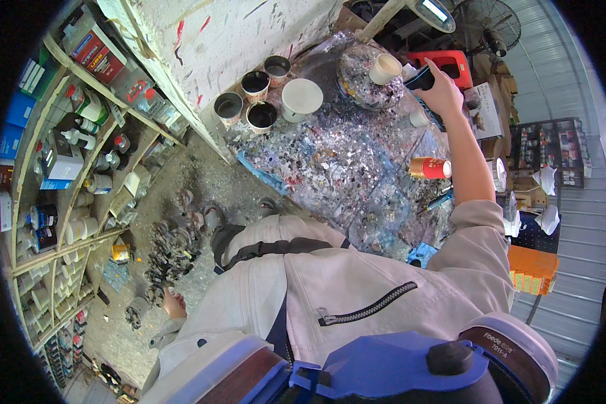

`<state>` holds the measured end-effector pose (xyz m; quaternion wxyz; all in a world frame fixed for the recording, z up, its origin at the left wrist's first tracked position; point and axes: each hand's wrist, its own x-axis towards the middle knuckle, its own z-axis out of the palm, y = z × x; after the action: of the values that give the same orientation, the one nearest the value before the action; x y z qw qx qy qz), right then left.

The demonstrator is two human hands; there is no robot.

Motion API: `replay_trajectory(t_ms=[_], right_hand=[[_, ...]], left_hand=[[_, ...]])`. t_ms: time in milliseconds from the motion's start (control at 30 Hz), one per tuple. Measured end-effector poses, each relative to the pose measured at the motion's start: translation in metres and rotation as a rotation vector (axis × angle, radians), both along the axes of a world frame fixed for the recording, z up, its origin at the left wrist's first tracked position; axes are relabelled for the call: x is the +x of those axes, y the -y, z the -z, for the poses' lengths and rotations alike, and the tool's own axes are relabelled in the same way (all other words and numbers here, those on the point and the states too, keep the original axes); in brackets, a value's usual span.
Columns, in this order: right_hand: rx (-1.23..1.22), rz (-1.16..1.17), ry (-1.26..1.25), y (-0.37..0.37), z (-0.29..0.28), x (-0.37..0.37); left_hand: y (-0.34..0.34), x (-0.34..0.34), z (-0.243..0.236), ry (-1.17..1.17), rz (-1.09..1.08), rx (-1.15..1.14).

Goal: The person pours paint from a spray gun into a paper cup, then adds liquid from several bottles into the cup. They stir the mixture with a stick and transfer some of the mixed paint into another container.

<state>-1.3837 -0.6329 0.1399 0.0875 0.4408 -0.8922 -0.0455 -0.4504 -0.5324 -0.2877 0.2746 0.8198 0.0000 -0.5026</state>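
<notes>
My right hand [443,93] reaches out over the far right of a paint-crusted worktop [330,168]. Its thumb and fingers curve around a dark, flat object with a bluish edge [421,79], which looks like a phone or small device. Just left of it, a pale cup [385,69] stands on a round, paint-caked platform [360,84]. A small white cup [419,118] is below the hand. My left hand [175,303] hangs low at my left side above the floor, its fingers curled by something small and pale; whether it holds that is unclear.
Several cups with dark insides [256,84] stand by a white lidded tub [301,99] at the back. Red stacked paper cups [429,167] lie sideways on the right. Loaded shelves [60,249] line the left. A display on a pole [432,15] rises behind the platform.
</notes>
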Motion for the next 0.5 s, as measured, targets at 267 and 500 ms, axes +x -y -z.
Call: replay_trajectory(t_ms=[267, 500], right_hand=[[-0.013, 0.005, -0.005, -0.0004, 0.0034, 0.0035], [-0.078, 0.068, 0.103, -0.0026, 0.0011, -0.0001]], left_hand=[[0.0055, -0.0030, 0.0017, 0.005, -0.003, -0.027], [0.0049, -0.0061, -0.0051, -0.028, 0.036, -0.039]])
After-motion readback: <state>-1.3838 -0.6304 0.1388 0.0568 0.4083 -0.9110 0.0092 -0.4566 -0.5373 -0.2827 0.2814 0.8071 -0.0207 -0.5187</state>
